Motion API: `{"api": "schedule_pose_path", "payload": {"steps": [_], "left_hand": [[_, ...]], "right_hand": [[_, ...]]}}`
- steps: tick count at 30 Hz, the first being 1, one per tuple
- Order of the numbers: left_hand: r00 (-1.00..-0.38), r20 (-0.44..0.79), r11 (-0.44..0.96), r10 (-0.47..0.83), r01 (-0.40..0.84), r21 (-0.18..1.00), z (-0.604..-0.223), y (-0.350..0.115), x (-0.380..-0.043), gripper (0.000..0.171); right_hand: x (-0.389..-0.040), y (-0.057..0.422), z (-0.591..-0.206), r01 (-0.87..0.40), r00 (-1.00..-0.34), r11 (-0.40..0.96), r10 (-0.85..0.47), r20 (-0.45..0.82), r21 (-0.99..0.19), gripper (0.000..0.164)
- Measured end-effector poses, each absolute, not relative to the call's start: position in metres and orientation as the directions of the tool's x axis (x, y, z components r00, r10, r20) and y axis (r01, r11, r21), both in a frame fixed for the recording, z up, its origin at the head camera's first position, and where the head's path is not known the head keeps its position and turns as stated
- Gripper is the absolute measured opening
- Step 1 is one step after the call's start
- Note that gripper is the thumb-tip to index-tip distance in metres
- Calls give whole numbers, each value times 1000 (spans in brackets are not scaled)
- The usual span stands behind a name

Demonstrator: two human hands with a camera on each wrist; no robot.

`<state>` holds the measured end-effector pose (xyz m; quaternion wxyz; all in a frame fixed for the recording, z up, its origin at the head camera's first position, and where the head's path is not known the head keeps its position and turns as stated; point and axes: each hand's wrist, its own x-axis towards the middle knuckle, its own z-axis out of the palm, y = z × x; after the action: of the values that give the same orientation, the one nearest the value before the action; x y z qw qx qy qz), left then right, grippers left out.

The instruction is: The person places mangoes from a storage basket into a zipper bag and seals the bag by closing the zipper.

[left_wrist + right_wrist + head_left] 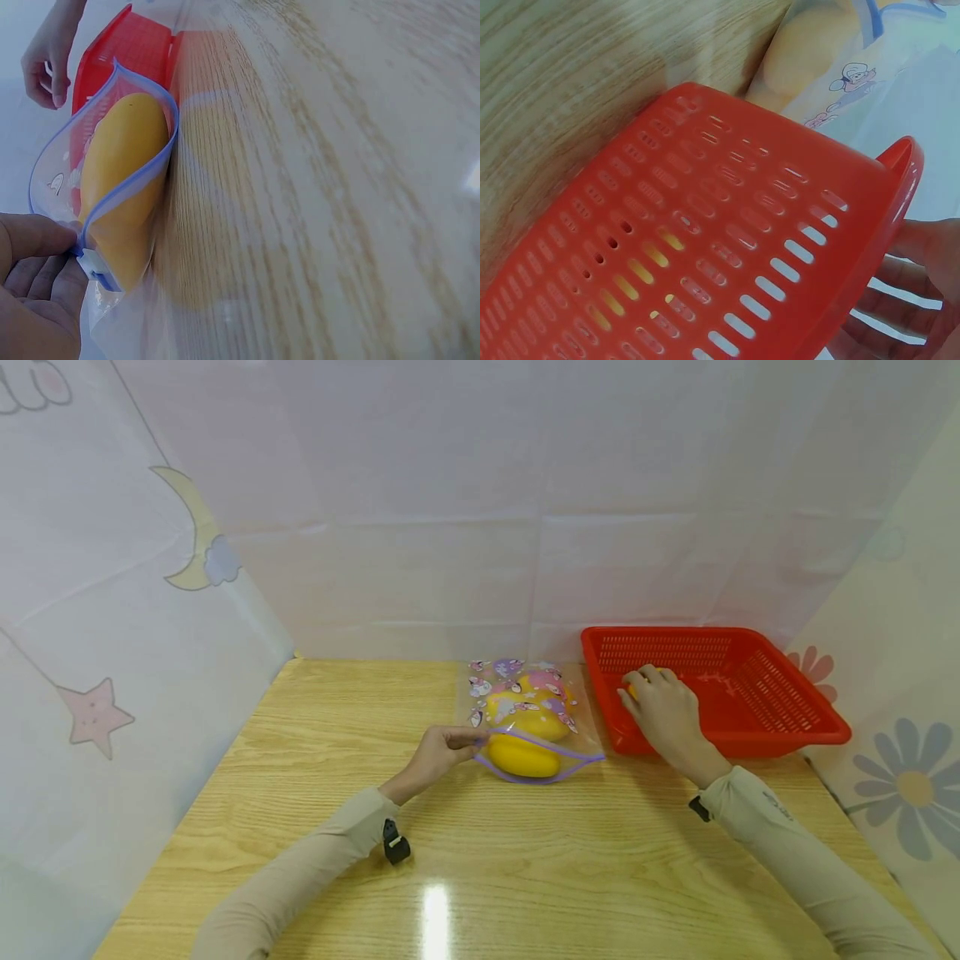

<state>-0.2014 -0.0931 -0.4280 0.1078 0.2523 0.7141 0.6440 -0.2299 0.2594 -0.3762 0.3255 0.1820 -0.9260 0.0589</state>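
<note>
Zip-lock bag (480,688), clear and printed with cartoon figures, is laid on the wood-grain table (525,868), just left of the red plastic basket (780,697). Its purple-edged mouth is parted toward the person, and its left corner is pinched, by the white slider (94,265), between the thumb and fingers of the left hand (441,752). A yellow mango (525,757) is seen lying crosswise just inside the mouth; more yellow fruits (540,720) are enclosed behind it. The right hand (663,710) is held well apart from the left, over the basket's left end, with its fingers loosely bent; a yellow object (640,271) inside is glimpsed through the basket's slots
</note>
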Motion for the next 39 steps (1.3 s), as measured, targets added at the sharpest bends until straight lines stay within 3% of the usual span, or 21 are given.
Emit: {"api": "schedule_pose_path", "payload": {"steps": [18, 39], "left_hand": [[-847, 183, 42, 499, 235, 971, -428, -93, -201, 28], [-849, 163, 51, 503, 218, 975, -426, -93, -200, 28]], "right_hand": [[-242, 279, -383, -347, -825, 937, -291, 484, -28, 25], [-259, 298, -393, -345, -850, 937, -288, 440, -53, 28]]}}
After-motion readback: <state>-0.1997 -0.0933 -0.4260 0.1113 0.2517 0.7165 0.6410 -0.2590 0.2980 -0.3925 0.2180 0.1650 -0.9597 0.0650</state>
